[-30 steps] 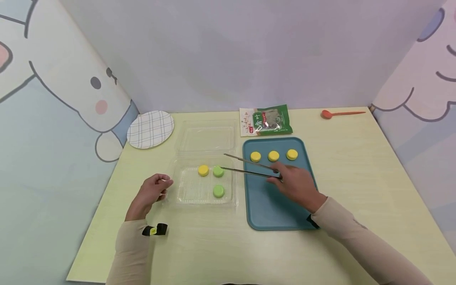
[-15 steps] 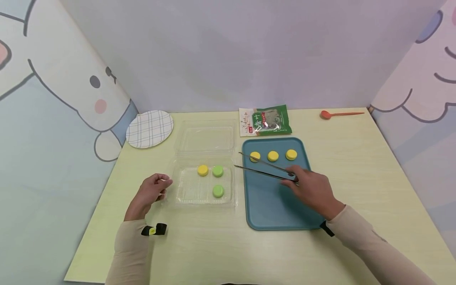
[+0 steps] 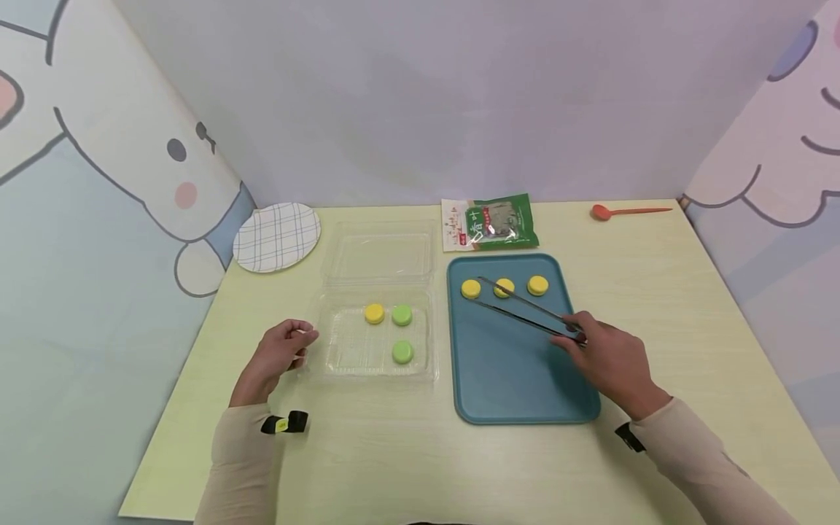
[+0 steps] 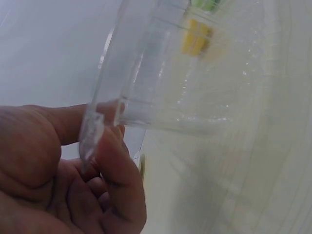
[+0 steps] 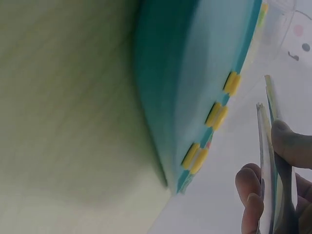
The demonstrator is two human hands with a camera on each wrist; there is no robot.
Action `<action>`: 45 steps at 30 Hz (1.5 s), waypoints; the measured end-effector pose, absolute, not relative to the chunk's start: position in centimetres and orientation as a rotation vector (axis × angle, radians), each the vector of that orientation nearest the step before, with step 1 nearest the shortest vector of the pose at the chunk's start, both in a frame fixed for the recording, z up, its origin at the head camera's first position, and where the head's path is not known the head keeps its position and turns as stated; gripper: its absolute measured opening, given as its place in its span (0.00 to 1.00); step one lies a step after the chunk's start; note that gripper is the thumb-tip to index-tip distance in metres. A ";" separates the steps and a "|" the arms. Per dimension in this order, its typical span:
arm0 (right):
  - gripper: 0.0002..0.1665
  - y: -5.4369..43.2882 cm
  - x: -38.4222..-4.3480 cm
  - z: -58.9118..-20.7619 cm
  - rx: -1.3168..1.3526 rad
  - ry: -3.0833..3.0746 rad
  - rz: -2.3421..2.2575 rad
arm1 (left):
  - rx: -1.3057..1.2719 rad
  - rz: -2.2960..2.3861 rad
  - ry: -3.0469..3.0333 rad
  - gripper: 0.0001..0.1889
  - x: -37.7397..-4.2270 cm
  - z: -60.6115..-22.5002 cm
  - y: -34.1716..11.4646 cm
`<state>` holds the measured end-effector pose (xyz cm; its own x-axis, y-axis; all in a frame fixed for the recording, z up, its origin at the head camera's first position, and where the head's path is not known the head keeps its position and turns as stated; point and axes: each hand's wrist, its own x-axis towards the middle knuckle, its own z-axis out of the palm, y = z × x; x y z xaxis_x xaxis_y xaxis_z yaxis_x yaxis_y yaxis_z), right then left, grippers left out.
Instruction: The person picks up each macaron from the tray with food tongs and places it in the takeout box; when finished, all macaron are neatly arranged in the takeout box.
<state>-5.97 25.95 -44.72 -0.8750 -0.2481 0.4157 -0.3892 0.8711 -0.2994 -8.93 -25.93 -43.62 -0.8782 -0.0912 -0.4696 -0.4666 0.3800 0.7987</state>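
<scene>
My left hand [image 3: 278, 355] pinches the left edge of a clear plastic box [image 3: 348, 370], thumb and fingers on its rim in the left wrist view. Inside lie one yellow macaron [image 3: 374, 313] and two green macarons [image 3: 402, 352]. My right hand [image 3: 610, 361] grips metal tongs [image 3: 525, 318], whose arms are spread with nothing between the tips. Their tips overlap the row of three yellow macarons [image 3: 537, 285] along the far side of a blue tray [image 3: 518, 379]. In the right wrist view the tongs [image 5: 265, 146] stand above the tray's level.
The box's clear lid [image 3: 380, 255] lies folded back behind it. A green and white food packet [image 3: 492, 222] lies behind the tray. At the back left is a checked round plate [image 3: 277, 238], and an orange spoon [image 3: 630, 211] lies at the back right. A wall rises behind the table.
My right hand and the tongs have moved right, from over the green macaron in the box to over the tray. The left hand stays on the box's edge.
</scene>
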 end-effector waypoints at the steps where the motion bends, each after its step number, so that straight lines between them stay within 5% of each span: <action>1: 0.28 26.2 -5.9 -44.7 0.448 -2.691 0.538 | -0.488 1.500 2.297 0.15 -8.9 -43.6 -25.9; 45: 0.22 32.5 -4.7 -45.3 0.061 -2.888 0.517 | -0.485 1.503 2.291 0.14 -9.0 -43.6 -25.9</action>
<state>-4.74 32.54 -45.28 -0.9778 -0.0044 0.2096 -0.0768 0.9378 -0.3385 -8.99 -25.91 -43.64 -0.8774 -0.0879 -0.4717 -0.4677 0.3760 0.7999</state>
